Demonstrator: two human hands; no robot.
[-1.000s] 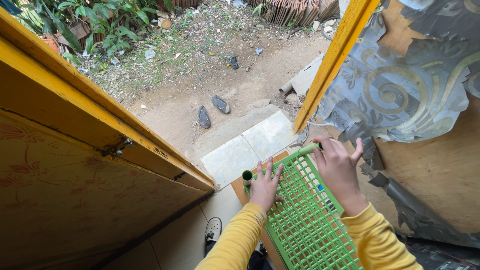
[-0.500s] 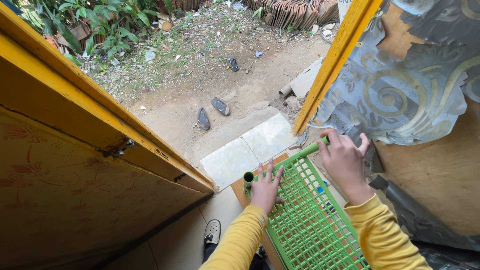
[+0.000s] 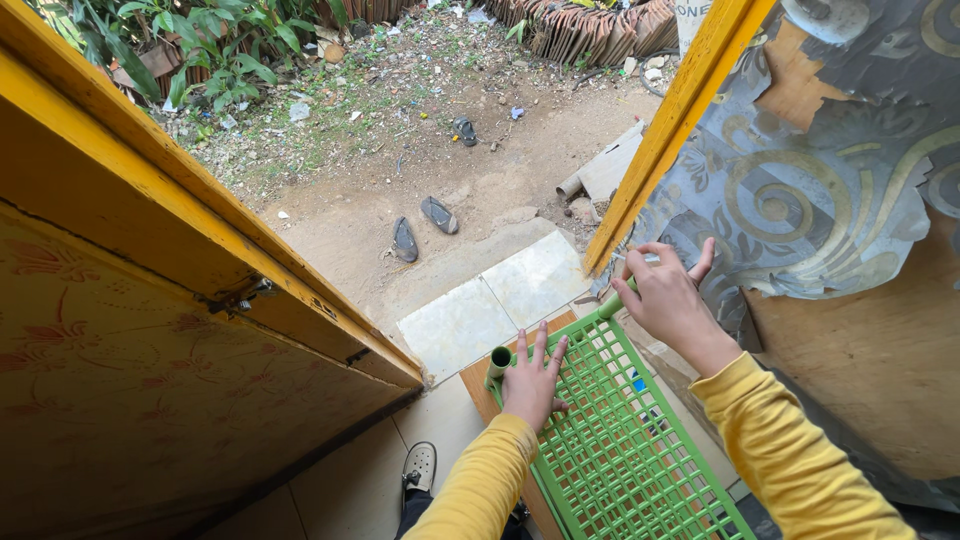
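You are steadying the green rack point(image 3: 620, 440) at the doorway: left hand point(image 3: 533, 380) pressing flat, fingers spread, on its top; right hand point(image 3: 668, 297) closing around its far corner. Next, lifting likely needs firmer grips.

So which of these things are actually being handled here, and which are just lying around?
In hand:
- green plastic lattice rack
- left hand, flat on the rack's near corner
- right hand, gripping the rack's far corner

Lying about:
- pair of dark sandals on the dirt
- single sandal farther out
- shoe on the tiled floor
- yellow door, open
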